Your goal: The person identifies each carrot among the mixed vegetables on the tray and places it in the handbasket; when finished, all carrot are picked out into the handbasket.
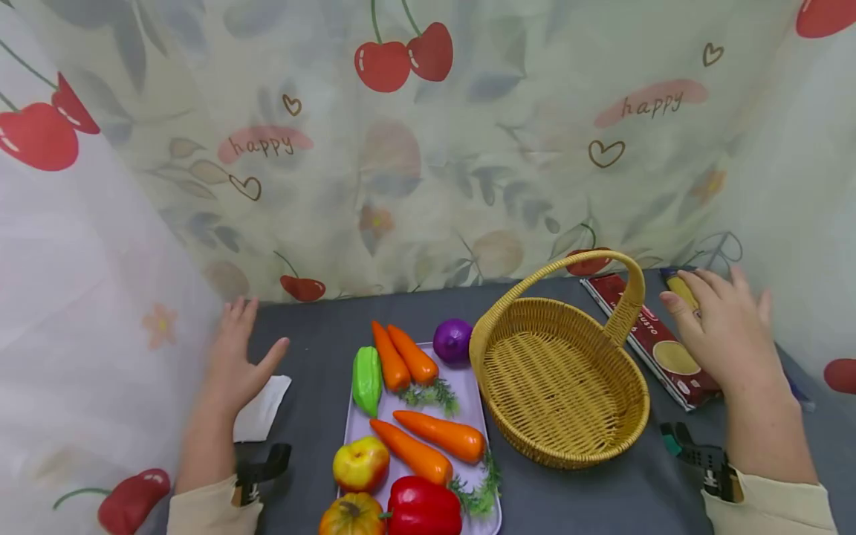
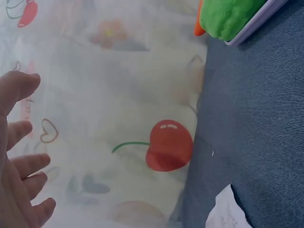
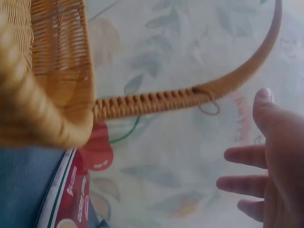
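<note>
Left hand and right hand were released. Just left of the latter, contact uncertain, lay a flat red rectangular packet.

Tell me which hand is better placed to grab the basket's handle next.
Probably the right hand: it is open, holds nothing and is nearer the basket and its handle. The left hand is also empty, but farther off, with the tray between it and the basket.

red packet, golden basket, cherry-patterned backdrop
</note>
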`<state>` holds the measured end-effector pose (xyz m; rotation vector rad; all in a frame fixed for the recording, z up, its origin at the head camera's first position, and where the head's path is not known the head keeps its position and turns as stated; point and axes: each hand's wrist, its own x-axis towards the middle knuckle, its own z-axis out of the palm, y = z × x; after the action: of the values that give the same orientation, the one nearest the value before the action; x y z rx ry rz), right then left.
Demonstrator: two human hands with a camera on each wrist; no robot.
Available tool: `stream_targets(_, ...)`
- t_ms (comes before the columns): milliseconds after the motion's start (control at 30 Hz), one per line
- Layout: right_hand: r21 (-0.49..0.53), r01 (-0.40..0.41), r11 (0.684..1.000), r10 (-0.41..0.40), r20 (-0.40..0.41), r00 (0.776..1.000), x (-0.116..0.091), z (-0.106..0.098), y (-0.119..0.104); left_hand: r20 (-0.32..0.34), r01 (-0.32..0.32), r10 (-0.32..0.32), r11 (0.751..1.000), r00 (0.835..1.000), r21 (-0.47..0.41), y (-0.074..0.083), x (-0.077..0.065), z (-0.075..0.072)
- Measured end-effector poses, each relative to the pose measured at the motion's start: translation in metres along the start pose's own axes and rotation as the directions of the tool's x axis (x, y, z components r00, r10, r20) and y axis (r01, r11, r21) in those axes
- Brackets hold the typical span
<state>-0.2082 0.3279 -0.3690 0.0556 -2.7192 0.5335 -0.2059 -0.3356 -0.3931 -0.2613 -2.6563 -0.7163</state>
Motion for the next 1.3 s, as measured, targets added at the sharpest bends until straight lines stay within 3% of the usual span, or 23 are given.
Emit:
stream_targets(233, -0.005, 0.050, 0.999, -0.050, -0.017, 0.999, -0.006, -0.006, -0.018, -0.072, -0.008, 0.007, 1.000, 0.997, -0.021, 0.014, -0.010, -0.015)
stream_targets(367, -0.011, 0.065, 0.998, -0.065, -0.064, 0.996, -0.010, -0.018, -0.031, -0.151, -0.023, 0.006, 0.993, 0.989, -0.113, 0.026, -0.019, -0.016)
stream_targets(500, -0.003, -0.002, 1.000, 0.002, -0.146, 0.989, -0.018, -0.029, -0.049, -0.233, -0.126, 0.065, 0.958, 0.970, -0.257, 0.035, -0.028, -0.003)
stream_targets(600, 0.048, -0.083, 0.995, 0.091, -0.197, 0.976, -0.027, -0.036, -0.063, -0.220, -0.160, 0.083, 0.918, 0.972, -0.362, 0.040, -0.040, 0.015)
stream_targets(700, 0.103, -0.129, 0.986, 0.148, -0.205, 0.968, -0.036, -0.041, -0.076, -0.170, -0.126, 0.056, 0.889, 0.984, -0.441, 0.042, -0.052, 0.033)
stream_targets(833, 0.137, -0.076, 0.988, 0.106, -0.227, 0.968, -0.042, -0.045, -0.086, -0.156, -0.096, 0.025, 0.877, 0.987, -0.471, 0.040, -0.060, 0.051)
stream_targets(1067, 0.179, 0.063, 0.982, -0.007, -0.301, 0.954, -0.045, -0.043, -0.097, -0.232, -0.081, -0.052, 0.843, 0.971, -0.531, 0.021, -0.069, 0.078)
stream_targets(1167, 0.197, 0.130, 0.972, -0.055, -0.346, 0.936, -0.048, -0.042, -0.103, -0.195, -0.059, -0.062, 0.826, 0.979, -0.561, 0.012, -0.074, 0.085)
stream_targets(1300, 0.231, 0.232, 0.945, -0.124, -0.406, 0.906, -0.052, -0.041, -0.111, -0.121, -0.042, -0.030, 0.833, 0.992, -0.552, 0.008, -0.080, 0.093)
